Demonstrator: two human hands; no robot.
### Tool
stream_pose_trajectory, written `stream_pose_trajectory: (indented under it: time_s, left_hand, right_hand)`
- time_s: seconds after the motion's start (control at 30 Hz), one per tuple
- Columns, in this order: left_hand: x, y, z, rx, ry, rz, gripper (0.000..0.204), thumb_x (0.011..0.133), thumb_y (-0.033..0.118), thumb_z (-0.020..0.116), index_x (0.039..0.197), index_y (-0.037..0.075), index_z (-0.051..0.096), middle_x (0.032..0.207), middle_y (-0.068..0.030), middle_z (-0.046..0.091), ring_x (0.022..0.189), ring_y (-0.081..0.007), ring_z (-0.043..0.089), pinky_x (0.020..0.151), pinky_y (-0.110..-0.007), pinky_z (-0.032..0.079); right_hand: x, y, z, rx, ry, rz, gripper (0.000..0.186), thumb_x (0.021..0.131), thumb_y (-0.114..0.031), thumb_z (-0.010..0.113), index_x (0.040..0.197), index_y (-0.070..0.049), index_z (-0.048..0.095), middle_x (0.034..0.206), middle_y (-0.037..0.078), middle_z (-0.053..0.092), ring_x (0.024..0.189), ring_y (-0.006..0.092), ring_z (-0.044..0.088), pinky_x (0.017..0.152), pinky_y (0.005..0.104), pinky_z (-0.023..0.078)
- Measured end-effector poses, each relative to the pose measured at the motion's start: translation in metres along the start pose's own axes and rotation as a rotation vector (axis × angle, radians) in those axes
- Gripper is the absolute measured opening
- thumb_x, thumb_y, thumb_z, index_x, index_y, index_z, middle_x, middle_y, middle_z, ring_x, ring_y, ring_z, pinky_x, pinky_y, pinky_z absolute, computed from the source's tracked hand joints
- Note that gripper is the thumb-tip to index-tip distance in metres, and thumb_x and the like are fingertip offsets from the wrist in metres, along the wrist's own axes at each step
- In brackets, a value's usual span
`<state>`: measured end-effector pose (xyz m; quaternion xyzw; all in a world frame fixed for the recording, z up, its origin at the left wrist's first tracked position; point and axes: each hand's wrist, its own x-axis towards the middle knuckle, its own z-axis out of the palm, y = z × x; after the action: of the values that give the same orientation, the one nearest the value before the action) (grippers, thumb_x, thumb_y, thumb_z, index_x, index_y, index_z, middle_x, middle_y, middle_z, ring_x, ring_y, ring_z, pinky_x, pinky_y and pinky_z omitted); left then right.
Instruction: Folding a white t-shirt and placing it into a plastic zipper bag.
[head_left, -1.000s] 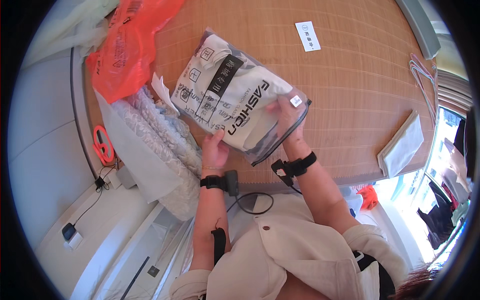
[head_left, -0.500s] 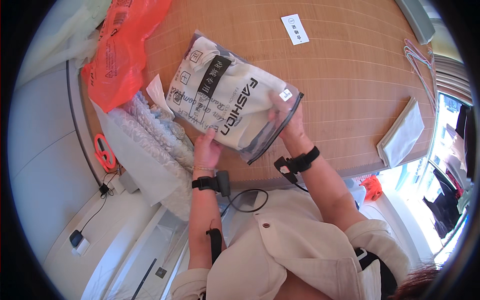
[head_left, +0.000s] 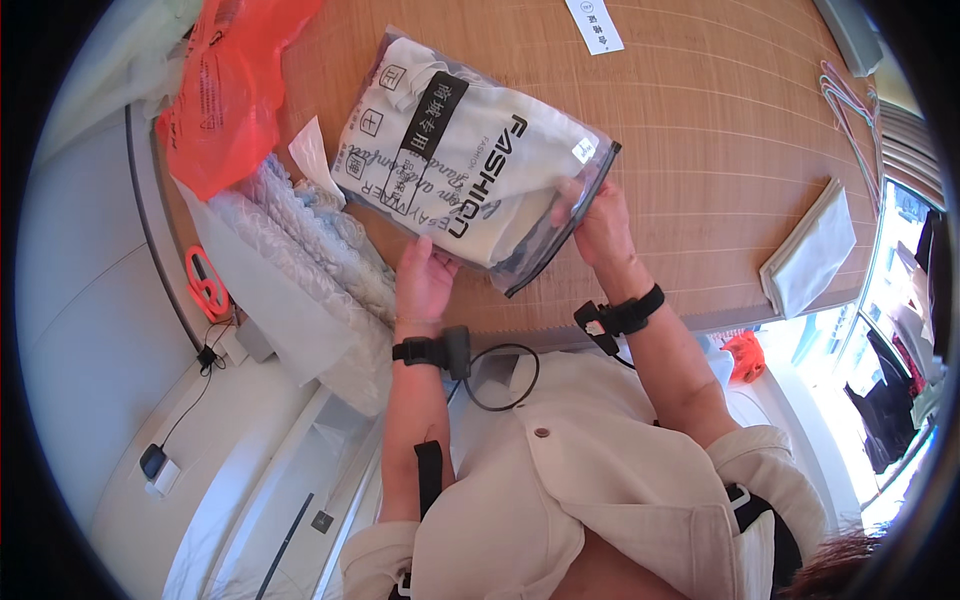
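A clear plastic garment bag with dark lettering, a black label strip and a dark zip edge holds folded white clothing. It lies at a slant in front of me, above the brown mat. My right hand grips its right end by the zip edge, the fingers partly seen through the plastic. My left hand pinches the bag's near edge at the lower left, thumb on top and the other fingers partly hidden. A black strap with a small dark device sits on each wrist.
A brown slatted mat covers the table. To the left are a red plastic bag, lacy pale fabric and orange-handled scissors. A white tag, a folded pale cloth and thin hangers lie farther off.
The bag and both hands have shifted slightly up in the picture, and my right hand a little to the right. The far tag has moved toward the top edge as the view tilted.
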<state>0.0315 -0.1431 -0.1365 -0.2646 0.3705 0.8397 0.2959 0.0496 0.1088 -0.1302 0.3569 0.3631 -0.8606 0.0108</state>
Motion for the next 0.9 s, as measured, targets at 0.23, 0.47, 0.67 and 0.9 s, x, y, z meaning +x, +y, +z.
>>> stream_pose_trajectory:
  time_s: [0.23, 0.47, 0.67, 0.9]
  left_hand:
    - [-0.013, 0.002, 0.008, 0.167, 0.11, -0.037, 0.025, 0.089, 0.02, 0.06, 0.109, 0.006, 0.055, 0.102, -0.0067, 0.062, 0.094, -0.0183, 0.06, 0.083, -0.036, 0.05]
    - [-0.042, 0.003, 0.073, 1.479, 0.31, 0.665, 0.026, 0.074, 0.011, 0.073, 0.093, 0.005, 0.056, 0.085, -0.0056, 0.058, 0.081, -0.0188, 0.058, 0.069, -0.033, 0.048]
    - [-0.035, -0.014, 0.091, 1.886, 0.162, 0.788, 0.033, 0.068, 0.016, 0.076, 0.093, 0.008, 0.056, 0.089, -0.0098, 0.056, 0.079, -0.0293, 0.057, 0.067, -0.036, 0.047]
    - [-0.028, -0.02, 0.081, 1.955, 0.177, 0.744, 0.02, 0.075, 0.013, 0.069, 0.09, 0.009, 0.057, 0.084, -0.0089, 0.056, 0.074, -0.03, 0.059, 0.061, -0.038, 0.047]
  right_hand:
    - [-0.002, 0.002, 0.011, -0.12, -0.06, -0.041, 0.017, 0.078, -0.009, 0.067, 0.092, -0.001, 0.061, 0.075, 0.003, 0.06, 0.056, 0.0099, 0.052, 0.05, 0.0229, 0.042]
    - [-0.015, -0.011, 0.016, -0.017, -0.103, -0.096, 0.029, 0.082, -0.012, 0.064, 0.108, 0.0, 0.06, 0.092, 0.001, 0.062, 0.083, 0.0094, 0.057, 0.07, 0.0251, 0.046]
    - [-0.012, 0.001, 0.015, -0.1, -0.236, -0.042, 0.027, 0.082, -0.011, 0.063, 0.106, 0.001, 0.059, 0.092, 0.004, 0.063, 0.081, 0.0119, 0.06, 0.069, 0.0271, 0.049]
    - [-0.002, 0.021, 0.015, -0.25, -0.184, -0.044, 0.021, 0.082, -0.013, 0.063, 0.097, 0.001, 0.059, 0.077, 0.005, 0.063, 0.053, 0.012, 0.056, 0.046, 0.0243, 0.047]
